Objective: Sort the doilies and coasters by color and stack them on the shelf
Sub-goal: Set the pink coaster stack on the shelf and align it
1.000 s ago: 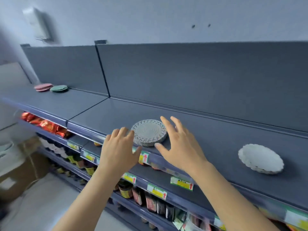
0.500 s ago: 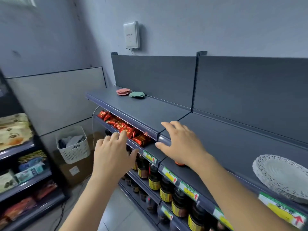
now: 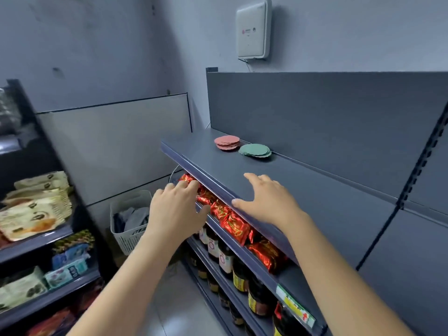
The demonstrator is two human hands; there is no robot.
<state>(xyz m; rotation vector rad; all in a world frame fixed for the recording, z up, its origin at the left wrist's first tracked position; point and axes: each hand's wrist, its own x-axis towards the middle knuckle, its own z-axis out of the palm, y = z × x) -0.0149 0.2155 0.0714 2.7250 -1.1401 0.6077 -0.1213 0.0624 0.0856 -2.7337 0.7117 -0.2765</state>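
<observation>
Hands: left hand (image 3: 177, 209) loosely spread and empty, raised before the front edge of the dark grey metal shelf (image 3: 315, 190); right hand (image 3: 266, 200) flat, fingers wide, empty, palm down over that edge.
Arms: both stretched forward, seemingly reaching for the stacks.
Stacks: pink scalloped round coasters (image 3: 227, 142) and green scalloped round coasters (image 3: 255, 150), neighbouring piles at the back edge near the left end, kept apart by colour.

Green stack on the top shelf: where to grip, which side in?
Probably the near rim of the green stack, pinching all layers, coming from the open front. It lies flat and thin; the back panel is behind, the pink stack crowds its left.
</observation>
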